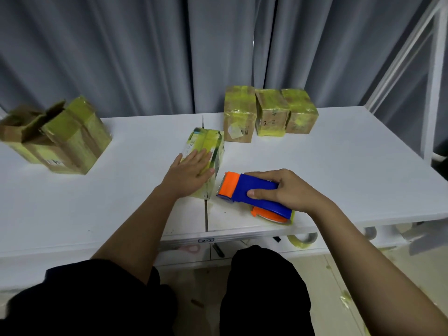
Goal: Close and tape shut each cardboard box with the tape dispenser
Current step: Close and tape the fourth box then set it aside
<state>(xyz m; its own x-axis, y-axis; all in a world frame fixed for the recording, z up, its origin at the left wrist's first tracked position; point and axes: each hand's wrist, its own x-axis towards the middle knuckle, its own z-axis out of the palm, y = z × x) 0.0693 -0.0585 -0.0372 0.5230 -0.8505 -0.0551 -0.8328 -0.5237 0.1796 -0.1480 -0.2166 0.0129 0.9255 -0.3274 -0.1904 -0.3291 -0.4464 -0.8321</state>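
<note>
Head view looks down on your two bare forearms reaching over a white tabletop (pixel 339 166). Your left hand (pixel 191 169) lies flat, fingers straight and together, pressing on top of a small cardboard box wrapped in yellow-green tape (pixel 208 146); that box lies directly under your palm and stretches away from you past your fingertips. Your right hand (pixel 281 190) is curled round the blue and orange plastic tape dispenser (pixel 244 190), thumb on its near side and fingers over the far side. The dispenser rests on the table just to the right of the box under your left hand, its orange toothed end pointing toward that box and close to its near right corner; whether the two touch I cannot tell.

Beyond your right hand, near the table's far edge, three closed cardboard boxes banded in yellow-green tape (pixel 269 112) stand side by side, touching. Far out to the left of your left hand sit two more taped cardboard boxes (pixel 70 137) pressed together; the left one has brown flaps standing open. Grey curtains (pixel 121 52) hang behind the table. Below your right forearm, under the table edge, hangs a roll of yellowish tape (pixel 301 240).
</note>
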